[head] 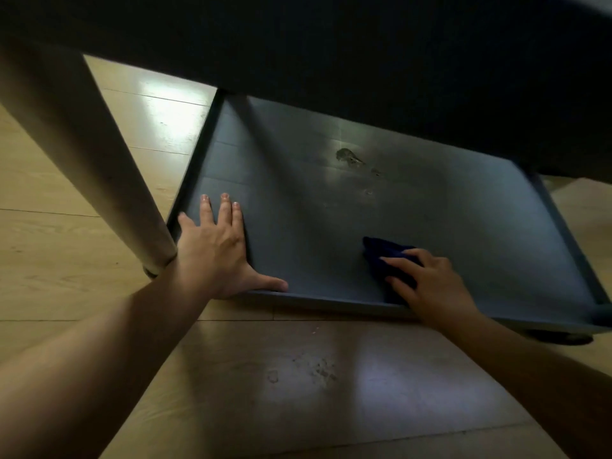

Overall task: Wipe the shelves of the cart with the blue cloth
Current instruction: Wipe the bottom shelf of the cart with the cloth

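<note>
The right hand (430, 286) lies flat on the blue cloth (387, 260), fingers spread over it and pressing it onto the bottom shelf (447, 220) of the cart, near the shelf's front lip. This is a palm-down hold rather than a pinch: the cloth bunches out ahead of the fingertips and partly under the palm. It looks soft and light, a limp rag that will fold and ride up if pushed by one edge, so I judge it best driven from above with the whole hand, keeping most of it under the palm. The left hand (218, 246) holds nothing; it is open, fingers extended, planted on the shelf's left front corner with the thumb along the front lip, apparently bracing the cart.

The shelf is a dark, shallow tray with raised sides, smooth enough to reflect light. Near its middle sits a smudged or scuffed patch (349, 157), well ahead of the cloth; whether it is dirt or damaged finish cannot be told.

An upper shelf (331, 44) hides the back of the lower one. A pale leg (82, 154) crosses at left; what it belongs to is unclear. A caster (563, 337) shows dimly at the right front corner, above wood flooring (298, 392).
</note>
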`<state>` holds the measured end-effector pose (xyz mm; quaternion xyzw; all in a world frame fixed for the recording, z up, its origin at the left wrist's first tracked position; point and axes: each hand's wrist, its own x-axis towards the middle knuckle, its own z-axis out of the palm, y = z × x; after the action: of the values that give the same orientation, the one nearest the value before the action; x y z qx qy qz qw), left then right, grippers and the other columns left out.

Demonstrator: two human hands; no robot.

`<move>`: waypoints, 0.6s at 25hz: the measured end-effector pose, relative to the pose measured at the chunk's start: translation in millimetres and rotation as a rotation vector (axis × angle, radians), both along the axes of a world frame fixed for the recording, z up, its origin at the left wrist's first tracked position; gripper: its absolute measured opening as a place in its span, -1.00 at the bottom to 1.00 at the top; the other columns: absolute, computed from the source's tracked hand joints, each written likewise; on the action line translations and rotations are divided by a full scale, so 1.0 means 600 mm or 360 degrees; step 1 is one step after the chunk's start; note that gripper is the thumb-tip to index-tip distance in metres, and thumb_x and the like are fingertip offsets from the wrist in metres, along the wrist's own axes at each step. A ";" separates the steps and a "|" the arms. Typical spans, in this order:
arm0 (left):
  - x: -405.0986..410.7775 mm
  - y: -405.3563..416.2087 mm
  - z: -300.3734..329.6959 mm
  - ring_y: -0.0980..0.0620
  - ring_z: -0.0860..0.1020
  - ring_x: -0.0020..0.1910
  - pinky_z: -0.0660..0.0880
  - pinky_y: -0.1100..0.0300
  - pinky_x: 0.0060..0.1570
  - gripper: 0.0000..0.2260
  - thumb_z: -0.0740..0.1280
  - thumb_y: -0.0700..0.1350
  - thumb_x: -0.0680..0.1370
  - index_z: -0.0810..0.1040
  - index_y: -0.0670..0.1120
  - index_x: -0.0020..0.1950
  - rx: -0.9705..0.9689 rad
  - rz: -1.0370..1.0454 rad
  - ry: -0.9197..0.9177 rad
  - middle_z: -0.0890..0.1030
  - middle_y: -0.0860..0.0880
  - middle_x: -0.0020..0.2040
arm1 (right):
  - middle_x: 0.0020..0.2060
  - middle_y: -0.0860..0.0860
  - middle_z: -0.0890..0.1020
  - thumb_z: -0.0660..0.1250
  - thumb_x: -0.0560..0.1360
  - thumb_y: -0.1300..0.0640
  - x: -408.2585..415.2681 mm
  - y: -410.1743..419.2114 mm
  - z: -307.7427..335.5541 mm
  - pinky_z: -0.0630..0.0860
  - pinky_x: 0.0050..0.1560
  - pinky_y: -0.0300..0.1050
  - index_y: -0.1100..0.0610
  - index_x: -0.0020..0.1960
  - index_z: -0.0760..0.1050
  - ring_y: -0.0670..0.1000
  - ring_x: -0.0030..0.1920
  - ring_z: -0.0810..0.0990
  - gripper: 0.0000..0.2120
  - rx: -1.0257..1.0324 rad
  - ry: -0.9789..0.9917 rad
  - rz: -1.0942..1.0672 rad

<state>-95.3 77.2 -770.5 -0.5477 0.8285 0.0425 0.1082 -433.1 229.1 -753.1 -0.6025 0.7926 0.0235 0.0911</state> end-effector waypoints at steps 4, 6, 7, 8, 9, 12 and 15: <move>-0.002 0.001 0.003 -0.32 -0.01 0.67 0.20 -0.42 0.51 0.59 -0.20 0.85 -0.10 -0.11 -0.17 0.69 -0.0012 0.0009 0.0013 -0.02 -0.19 0.72 | 0.38 -0.12 0.39 0.19 0.47 -0.34 -0.044 0.013 0.004 0.45 0.25 0.19 -0.43 0.35 0.32 0.08 0.31 0.42 -0.56 0.0108 -0.0107 -0.0079; -0.002 0.004 0.009 -0.31 0.01 0.67 0.19 -0.41 0.52 0.58 -0.19 0.85 -0.09 -0.08 -0.16 0.69 -0.0008 0.0022 0.0014 0.01 -0.19 0.72 | 0.33 -0.10 0.42 0.24 0.45 -0.36 -0.051 -0.001 0.011 0.42 0.28 0.09 -0.41 0.37 0.31 0.00 0.28 0.43 -0.52 -0.0108 -0.0569 -0.0239; -0.004 0.005 0.013 -0.31 0.02 0.67 0.18 -0.41 0.53 0.57 -0.18 0.85 -0.08 -0.07 -0.16 0.69 0.0015 0.0026 0.0009 0.02 -0.20 0.71 | 0.31 -0.07 0.45 0.26 0.49 -0.32 -0.057 -0.011 0.018 0.44 0.25 0.04 -0.36 0.38 0.33 -0.01 0.25 0.46 -0.53 -0.0275 -0.0766 -0.0407; -0.009 0.006 0.019 -0.31 0.02 0.67 0.16 -0.41 0.55 0.56 -0.17 0.85 -0.07 -0.06 -0.16 0.69 0.0046 0.0034 0.0025 0.03 -0.21 0.71 | 0.29 0.00 0.50 0.26 0.53 -0.25 -0.067 -0.021 0.026 0.47 0.20 0.00 -0.26 0.38 0.38 0.00 0.20 0.51 -0.58 -0.0425 -0.0879 -0.0592; -0.021 0.006 0.030 -0.31 0.03 0.66 0.13 -0.41 0.56 0.53 -0.16 0.85 -0.04 -0.04 -0.14 0.69 0.0088 0.0054 0.0081 0.04 -0.22 0.71 | 0.27 0.06 0.55 0.26 0.56 -0.17 -0.079 -0.027 0.036 0.47 0.13 -0.05 -0.15 0.36 0.44 0.02 0.12 0.54 -0.62 -0.0492 -0.0902 -0.0761; -0.097 0.016 0.057 -0.26 0.22 0.60 0.22 -0.32 0.54 0.34 -0.06 0.82 0.13 0.21 -0.08 0.63 0.0185 -0.0018 0.0419 0.27 -0.19 0.63 | 0.24 0.11 0.59 0.32 0.56 -0.09 -0.092 -0.031 0.045 0.41 0.01 -0.12 0.01 0.35 0.47 0.04 0.03 0.52 -0.61 -0.0256 -0.0874 -0.0975; -0.228 0.053 0.075 -0.17 0.51 0.28 0.51 -0.06 0.17 -0.15 0.23 0.59 0.42 0.56 -0.11 0.32 0.0354 -0.0127 0.0801 0.57 -0.17 0.32 | 0.23 0.13 0.59 0.40 0.49 -0.14 -0.087 -0.028 0.061 0.50 0.03 -0.06 0.08 0.35 0.49 0.08 0.06 0.56 -0.49 -0.0060 -0.0973 -0.1035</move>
<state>-231.9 109.2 -725.5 -0.4718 0.8405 0.2636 -0.0398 -485.2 212.5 -716.7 -0.3029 0.8777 -0.2001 0.3129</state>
